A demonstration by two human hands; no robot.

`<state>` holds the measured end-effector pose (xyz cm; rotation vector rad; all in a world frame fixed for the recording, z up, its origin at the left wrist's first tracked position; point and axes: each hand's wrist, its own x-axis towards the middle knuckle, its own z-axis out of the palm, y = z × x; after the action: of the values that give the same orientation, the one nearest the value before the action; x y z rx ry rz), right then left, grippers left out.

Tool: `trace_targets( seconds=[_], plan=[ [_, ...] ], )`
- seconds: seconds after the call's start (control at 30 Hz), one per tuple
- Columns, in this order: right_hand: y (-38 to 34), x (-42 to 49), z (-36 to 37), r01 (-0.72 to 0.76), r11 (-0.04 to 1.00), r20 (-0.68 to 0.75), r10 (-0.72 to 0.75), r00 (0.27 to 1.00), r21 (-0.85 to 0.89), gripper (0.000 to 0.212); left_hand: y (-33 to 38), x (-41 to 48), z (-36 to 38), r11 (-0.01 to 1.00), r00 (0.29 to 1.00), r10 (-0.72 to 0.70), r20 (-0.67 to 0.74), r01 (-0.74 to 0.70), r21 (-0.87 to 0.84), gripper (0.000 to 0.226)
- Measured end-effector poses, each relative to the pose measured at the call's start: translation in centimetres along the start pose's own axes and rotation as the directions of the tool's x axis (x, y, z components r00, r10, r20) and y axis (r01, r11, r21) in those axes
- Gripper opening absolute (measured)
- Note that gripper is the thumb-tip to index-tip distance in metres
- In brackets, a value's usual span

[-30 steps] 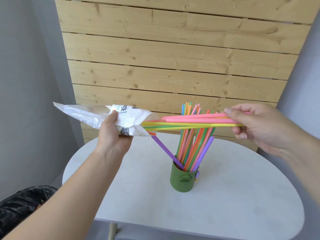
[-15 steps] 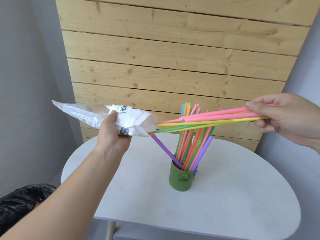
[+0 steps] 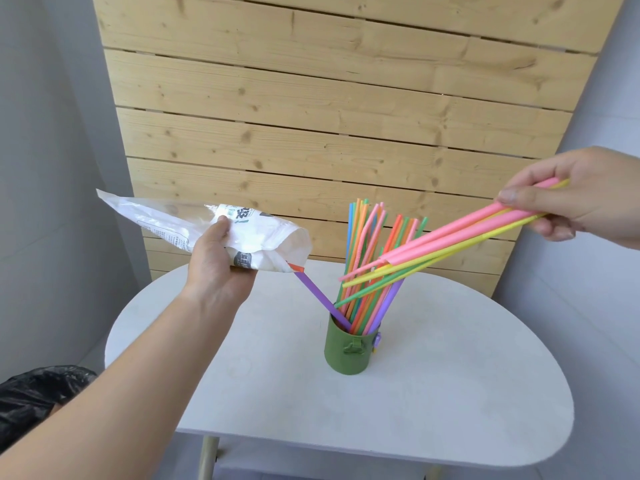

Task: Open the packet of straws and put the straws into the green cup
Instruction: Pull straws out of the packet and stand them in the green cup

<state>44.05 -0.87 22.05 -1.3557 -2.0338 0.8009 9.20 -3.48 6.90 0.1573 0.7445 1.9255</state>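
A green cup [image 3: 349, 351] stands on the white table [image 3: 433, 393], holding several coloured straws that fan upward. One purple straw [image 3: 320, 299] leans left out of the cup toward the packet's mouth. My left hand [image 3: 218, 268] grips a crumpled white plastic packet [image 3: 166, 223] held up left of the cup; an orange straw tip [image 3: 296, 268] pokes from its open end. My right hand [image 3: 568, 195], raised at the right, pinches a bunch of pink, yellow and green straws [image 3: 450, 244] that slants down-left, its free ends in front of the cup's straws.
A wooden slat panel [image 3: 329, 116] leans against the grey wall behind the table. A black plastic bag [image 3: 31, 400] lies on the floor at the lower left. The table's rounded front edge [image 3: 381, 455] is close to me.
My right hand has drawn the bunch of straws fully out of the packet, moving right and up, so the bunch now slants. My left hand with the packet stayed in place.
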Motion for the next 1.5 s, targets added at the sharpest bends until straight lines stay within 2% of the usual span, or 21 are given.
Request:
trace_targets(
  seconds=[0.03,0.1,0.33,0.63,0.8,0.93,1.03,1.2,1.5],
  plan=[
    [-0.1,0.2,0.1,0.006,1.0,-0.005,-0.006,1.0,-0.03,0.017,0.0,-0.1,0.0,1.0,1.0,0.0,-0.001,0.0,0.002,0.011],
    [-0.6,0.8,0.3,0.024,0.993,0.003,-0.024,1.0,-0.116,0.013,-0.1,-0.2,0.1,1.0,1.0,-0.003,-0.003,0.003,0.002,0.011],
    [-2.6,2.9,2.2,0.096,0.937,0.11,-0.062,0.992,-0.337,0.017,-0.3,-0.4,0.1,1.0,1.0,-0.007,0.001,0.007,0.019,0.012],
    [-3.8,6.0,6.4,0.147,0.852,0.236,-0.028,0.971,-0.502,0.021,-0.1,-0.2,0.0,1.0,1.0,0.001,0.027,-0.002,0.013,0.013],
    [-3.9,7.7,8.2,0.171,0.81,0.213,-0.058,0.975,-0.561,0.026,0.0,-0.2,0.1,1.0,1.0,-0.002,0.022,0.002,0.016,0.015],
    [-3.6,8.5,9.2,0.195,0.735,0.158,-0.12,0.98,-0.65,0.028,0.1,-0.2,0.2,1.0,1.0,-0.006,0.017,0.006,0.004,0.015],
    [-3.1,8.8,9.8,0.216,0.708,0.141,-0.163,0.976,-0.672,0.027,0.2,-0.2,0.2,1.0,1.0,-0.005,0.028,0.005,-0.001,0.015],
    [-3.3,9.2,10.4,0.266,0.664,0.216,-0.158,0.963,-0.699,0.028,0.1,-0.1,0.1,1.0,0.999,-0.008,0.032,0.008,0.007,0.016],
    [-3.3,9.3,9.0,0.289,0.702,0.277,-0.135,0.951,-0.65,0.025,-0.1,0.0,0.1,1.0,1.0,-0.004,0.012,0.004,0.02,0.014]
  ],
)
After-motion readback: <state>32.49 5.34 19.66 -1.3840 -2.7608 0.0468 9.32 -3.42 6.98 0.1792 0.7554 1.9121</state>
